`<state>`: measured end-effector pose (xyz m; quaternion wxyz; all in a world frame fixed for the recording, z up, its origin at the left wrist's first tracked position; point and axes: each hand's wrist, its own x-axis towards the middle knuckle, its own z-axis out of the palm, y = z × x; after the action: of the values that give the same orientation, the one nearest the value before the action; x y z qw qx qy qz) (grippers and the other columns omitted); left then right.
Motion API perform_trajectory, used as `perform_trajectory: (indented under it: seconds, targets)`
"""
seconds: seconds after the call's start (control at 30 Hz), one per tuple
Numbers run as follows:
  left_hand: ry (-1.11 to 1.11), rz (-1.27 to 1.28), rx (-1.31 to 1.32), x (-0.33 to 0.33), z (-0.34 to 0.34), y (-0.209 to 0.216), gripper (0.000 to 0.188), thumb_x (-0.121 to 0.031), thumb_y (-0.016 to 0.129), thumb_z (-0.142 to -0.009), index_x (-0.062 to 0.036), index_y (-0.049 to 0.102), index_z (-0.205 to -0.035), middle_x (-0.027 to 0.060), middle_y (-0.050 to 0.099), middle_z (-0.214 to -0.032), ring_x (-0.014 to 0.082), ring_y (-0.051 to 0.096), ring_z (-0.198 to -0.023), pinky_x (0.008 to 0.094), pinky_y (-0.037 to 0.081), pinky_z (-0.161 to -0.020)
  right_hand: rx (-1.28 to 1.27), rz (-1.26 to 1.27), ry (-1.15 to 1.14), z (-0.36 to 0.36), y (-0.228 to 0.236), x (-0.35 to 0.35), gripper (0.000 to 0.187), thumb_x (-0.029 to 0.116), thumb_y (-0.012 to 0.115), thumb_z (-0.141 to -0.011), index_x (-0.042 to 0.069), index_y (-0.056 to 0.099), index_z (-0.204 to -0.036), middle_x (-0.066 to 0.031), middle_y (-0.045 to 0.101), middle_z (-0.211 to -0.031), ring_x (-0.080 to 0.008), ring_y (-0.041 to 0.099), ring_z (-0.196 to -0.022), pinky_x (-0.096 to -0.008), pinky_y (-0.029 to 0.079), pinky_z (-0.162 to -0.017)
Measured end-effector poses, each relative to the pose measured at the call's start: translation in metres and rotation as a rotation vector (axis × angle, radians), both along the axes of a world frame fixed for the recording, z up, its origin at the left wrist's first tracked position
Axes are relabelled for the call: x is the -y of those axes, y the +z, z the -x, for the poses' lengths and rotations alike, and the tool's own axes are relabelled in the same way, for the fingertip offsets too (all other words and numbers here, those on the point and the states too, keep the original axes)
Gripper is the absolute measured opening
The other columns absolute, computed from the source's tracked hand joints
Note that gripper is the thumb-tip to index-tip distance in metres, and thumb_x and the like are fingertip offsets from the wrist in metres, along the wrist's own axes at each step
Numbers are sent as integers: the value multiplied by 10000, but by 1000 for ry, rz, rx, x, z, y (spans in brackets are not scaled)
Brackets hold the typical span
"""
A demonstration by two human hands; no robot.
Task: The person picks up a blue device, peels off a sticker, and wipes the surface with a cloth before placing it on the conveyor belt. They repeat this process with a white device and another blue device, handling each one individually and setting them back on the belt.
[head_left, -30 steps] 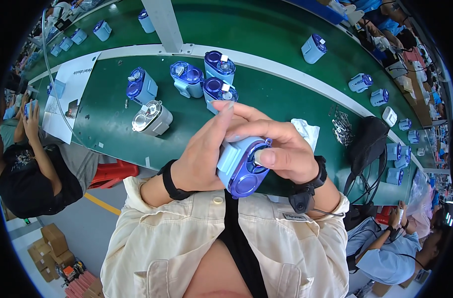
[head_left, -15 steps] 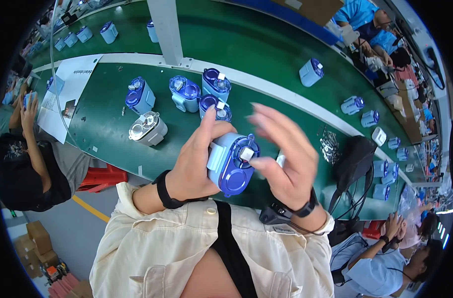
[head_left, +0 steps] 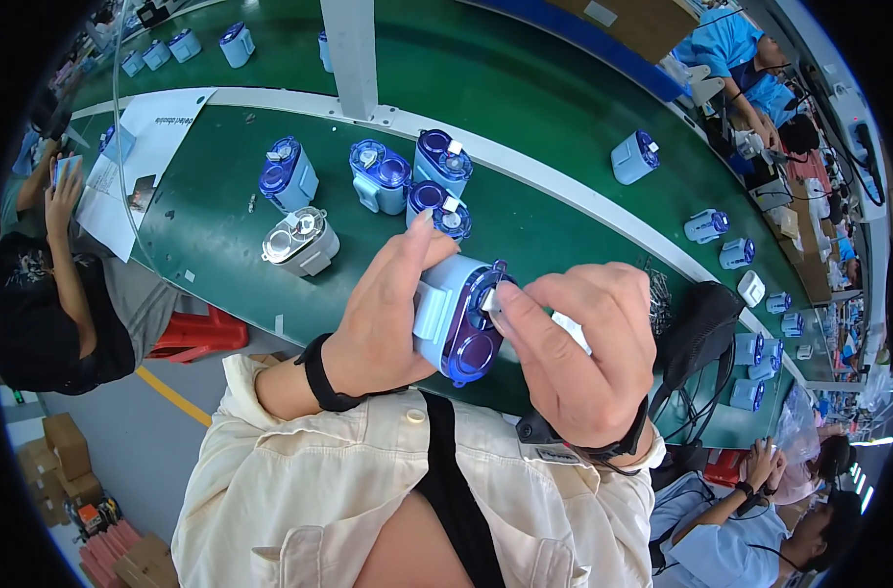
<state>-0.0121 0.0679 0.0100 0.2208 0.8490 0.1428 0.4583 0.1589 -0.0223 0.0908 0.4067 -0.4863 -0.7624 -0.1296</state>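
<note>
Above the table's near edge, my left hand (head_left: 376,318) is wrapped round a light blue container (head_left: 440,312) with a dark blue see-through lid (head_left: 472,350). The container is tilted with its lid toward me. Thumb and fingers of my right hand (head_left: 585,353) pinch a small white block (head_left: 491,300) at the lid's upper part. My fingers partly cover that block. Just beyond my left fingertips stands another blue-lidded container (head_left: 436,208), close beside two more. A clear-lidded greyish container (head_left: 301,242) and a blue one (head_left: 289,174) stand farther left.
A white frame rail (head_left: 564,186) crosses the green table, with an upright post (head_left: 350,59). Beyond it more blue containers (head_left: 634,157) stand on a green surface. A black pouch (head_left: 701,318) with cables lies right. A paper sheet (head_left: 152,147) lies left. Other people work on both sides.
My right hand has moved in from hovering beside the lid, and its fingers have closed on the white block. My left hand still holds the container. The view has shifted slightly.
</note>
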Motion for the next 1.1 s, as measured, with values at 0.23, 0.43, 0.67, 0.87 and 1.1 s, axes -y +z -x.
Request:
perform_trajectory:
  seconds: [0.23,0.43,0.67,0.87,1.1]
  targets:
    - [60,-113,-14,-4,-1,0,1023,-124,810,-734,54,127,-1474,192,559,-1186,327,613,-984,405,501,-836,61,30,-34,3,1,0,369,3,771,-579,-20,699,-940,-92,614,-837,-252,578,-729,-367,419,-624]
    - [61,-117,28,-4,-3,-2,1006,-117,807,-721,74,154,-1463,214,565,-1164,352,606,-970,418,497,-838,109,-21,-21,2,-5,-4,393,-14,763,-553,-34,693,-939,-94,612,-830,-248,580,-727,-367,419,-622]
    - [27,-4,78,-2,-4,-1,1018,-104,818,-669,114,198,-1446,246,586,-1097,376,593,-940,430,490,-828,161,-50,-13,3,-9,-3,392,-10,742,-586,-39,684,-972,-106,614,-876,-241,583,-737,-356,414,-629]
    - [20,140,28,-2,2,-3,1064,-123,842,-655,76,188,-1470,213,595,-1121,338,610,-964,402,487,-856,122,248,16,1,3,0,364,41,711,-705,-41,675,-1058,-120,614,-998,-233,592,-802,-349,434,-692]
    - [-224,308,72,-1,1,-1,1134,-97,843,-698,19,62,-1512,183,574,-1192,267,608,-1060,367,464,-940,-962,516,344,-11,-20,-16,362,109,639,-885,-19,621,-1224,-155,583,-1213,-252,574,-1096,-383,456,-931]
